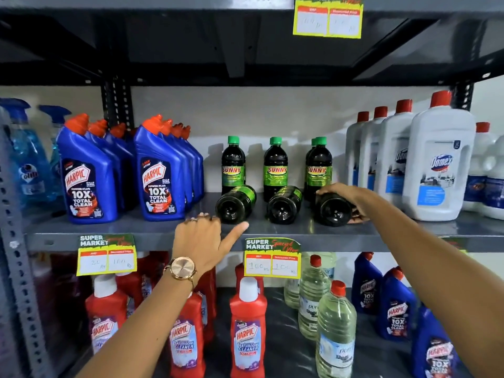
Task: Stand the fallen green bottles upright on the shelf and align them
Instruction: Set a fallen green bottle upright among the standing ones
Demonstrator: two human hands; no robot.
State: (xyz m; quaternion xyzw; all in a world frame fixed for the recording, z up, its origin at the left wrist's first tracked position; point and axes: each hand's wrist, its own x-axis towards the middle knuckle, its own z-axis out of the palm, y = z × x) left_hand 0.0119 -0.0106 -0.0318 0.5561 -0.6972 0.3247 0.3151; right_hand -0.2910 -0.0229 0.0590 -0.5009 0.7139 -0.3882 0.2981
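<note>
Three dark green bottles lie on their sides on the grey shelf (152, 227), bases facing me: a left fallen bottle (235, 205), a middle fallen bottle (283, 205) and a right fallen bottle (333, 210). Behind them stand upright green-capped bottles (233, 166), (275, 167), (319, 169). My right hand (347, 196) wraps over the right fallen bottle. My left hand (203, 241), with a watch on the wrist, hovers at the shelf's front edge just left of the left fallen bottle, fingers apart, holding nothing.
Blue toilet-cleaner bottles (87, 181) stand left of the green ones; big white bottles (436, 165) stand close on the right. Another shelf hangs overhead (245, 45). Price tags (272, 257) hang on the shelf edge. Red, clear and blue bottles fill the shelf below.
</note>
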